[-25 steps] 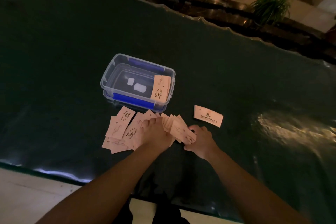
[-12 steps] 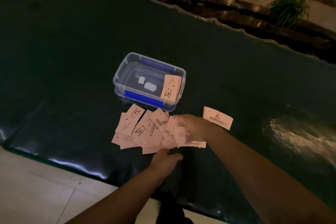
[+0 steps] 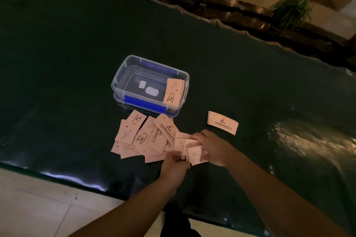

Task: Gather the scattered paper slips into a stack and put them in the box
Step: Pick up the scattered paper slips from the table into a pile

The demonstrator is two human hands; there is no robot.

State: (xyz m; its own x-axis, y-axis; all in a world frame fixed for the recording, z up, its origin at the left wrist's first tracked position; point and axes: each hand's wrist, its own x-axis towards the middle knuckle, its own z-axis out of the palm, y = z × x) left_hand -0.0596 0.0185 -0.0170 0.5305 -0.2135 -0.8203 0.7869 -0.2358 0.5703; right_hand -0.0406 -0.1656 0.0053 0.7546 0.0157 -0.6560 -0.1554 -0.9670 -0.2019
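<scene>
Several pale printed paper slips lie fanned out on the dark table, just in front of a clear plastic box with blue clips. A small stack of slips leans inside the box at its right end. My right hand presses on a bunch of slips at the right end of the pile. My left hand pinches the near edge of that same bunch. A separate slip lies alone to the right.
The dark glossy table has a wavy far edge and a near edge over a pale tiled floor. Potted plants stand beyond the table. A light glare shows on the right.
My left hand left the pile, drew back toward me, then came forward to the bunch. My right hand moved onto the slips and pulled them together at the pile's right end.
</scene>
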